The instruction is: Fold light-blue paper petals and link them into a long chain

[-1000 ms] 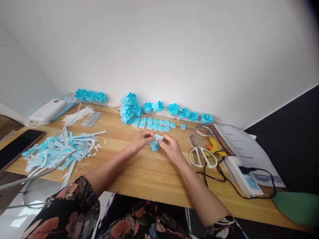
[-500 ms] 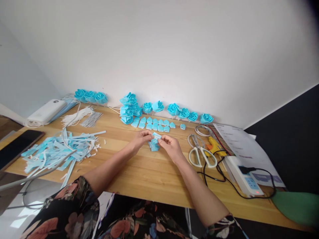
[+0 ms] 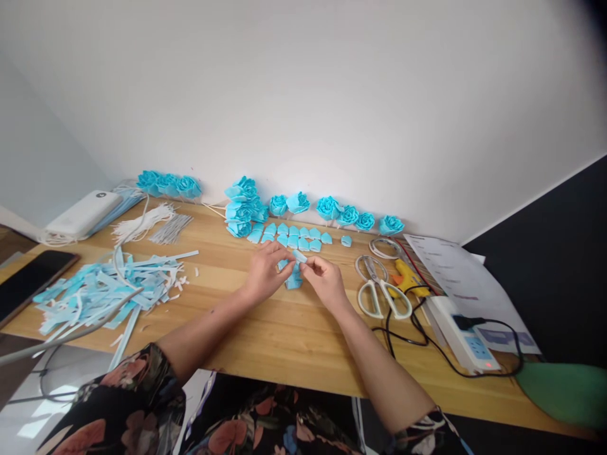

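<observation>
Between my hands is a small light-blue petal point(image 3: 299, 256), raised a little above the wooden table. My left hand point(image 3: 266, 270) is closed around its left side, the thumb reaching to the petal's edge; some of its fingers are hidden. My right hand point(image 3: 326, 280) pinches the right side with thumb and forefinger. More light-blue petal pieces point(image 3: 293, 282) lie on the table just beneath, partly covered by my left hand. Beyond my hands, folded petals point(image 3: 294, 242) sit in rows, with a lone petal point(image 3: 346, 241) to their right.
Blue artificial flowers point(image 3: 328, 207) line the wall. Rightward lie white-handled scissors point(image 3: 382, 297), a yellow glue gun point(image 3: 406, 278), a power strip point(image 3: 467, 338) and a black cord. Blue and white strips point(image 3: 109, 291), grey wires point(image 3: 171, 229), a phone point(image 3: 33, 284) and a white power bank point(image 3: 85, 212) are left.
My left hand has turned, its back now more toward me and its fingers over the petal. The petal has tilted slightly; my right hand keeps its pinch. The view shifts a little.
</observation>
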The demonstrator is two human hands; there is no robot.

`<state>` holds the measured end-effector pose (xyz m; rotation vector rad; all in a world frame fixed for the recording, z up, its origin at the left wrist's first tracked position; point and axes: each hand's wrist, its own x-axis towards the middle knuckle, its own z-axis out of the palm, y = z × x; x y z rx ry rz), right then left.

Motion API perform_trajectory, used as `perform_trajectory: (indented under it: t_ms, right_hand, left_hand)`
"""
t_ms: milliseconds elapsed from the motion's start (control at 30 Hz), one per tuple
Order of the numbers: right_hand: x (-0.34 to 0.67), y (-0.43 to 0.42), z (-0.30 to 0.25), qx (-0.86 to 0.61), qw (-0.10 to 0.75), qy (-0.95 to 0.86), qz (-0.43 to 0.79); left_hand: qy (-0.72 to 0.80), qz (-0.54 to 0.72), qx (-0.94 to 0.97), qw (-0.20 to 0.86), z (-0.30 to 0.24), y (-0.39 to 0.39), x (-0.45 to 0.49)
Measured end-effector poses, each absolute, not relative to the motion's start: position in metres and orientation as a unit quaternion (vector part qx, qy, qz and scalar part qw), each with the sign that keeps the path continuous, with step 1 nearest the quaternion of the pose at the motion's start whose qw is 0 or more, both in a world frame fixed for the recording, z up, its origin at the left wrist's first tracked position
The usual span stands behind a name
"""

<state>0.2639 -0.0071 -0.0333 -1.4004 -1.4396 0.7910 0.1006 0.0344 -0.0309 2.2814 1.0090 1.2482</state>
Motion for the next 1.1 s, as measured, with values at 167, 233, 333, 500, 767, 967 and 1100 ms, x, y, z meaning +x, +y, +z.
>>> perform_trajectory:
  t_ms: [167,233,333,500,767,967,1100]
  right_hand:
    - [0.2619,-0.0087,-0.0309,-0.574,0.472,-0.592,0.312]
    - [0.2616,-0.0089,-0.0316,-0.569,0.471,-0.602,0.302]
    - [0.2613,-0.0090,-0.0329,-0.568,0.467,-0.616,0.284]
    - [0.2605,-0.0094,-0.0337,-0.570,0.463,-0.625,0.267]
    - [0.2617,-0.0084,-0.0366,-0.570,0.460,-0.632,0.251]
    - [0.2607,-0.0092,-0.0336,-0.569,0.463,-0.629,0.258]
    - [0.2632,-0.0076,-0.0347,-0.573,0.464,-0.610,0.290]
  left_hand:
    - [0.365,0.406,0.827,0.134,-0.0326,0.0355,0.0997]
    - [0.368,0.396,0.831,0.132,-0.0315,0.0356,0.0990]
    - [0.369,0.389,0.834,0.128,-0.0312,0.0354,0.0987]
    - [0.364,0.395,0.835,0.119,-0.0333,0.0343,0.0995]
    - [0.351,0.401,0.833,0.149,-0.0318,0.0340,0.0995]
    - [0.364,0.387,0.833,0.153,-0.0326,0.0336,0.1004]
    - [0.376,0.401,0.819,0.163,-0.0279,0.0391,0.0978]
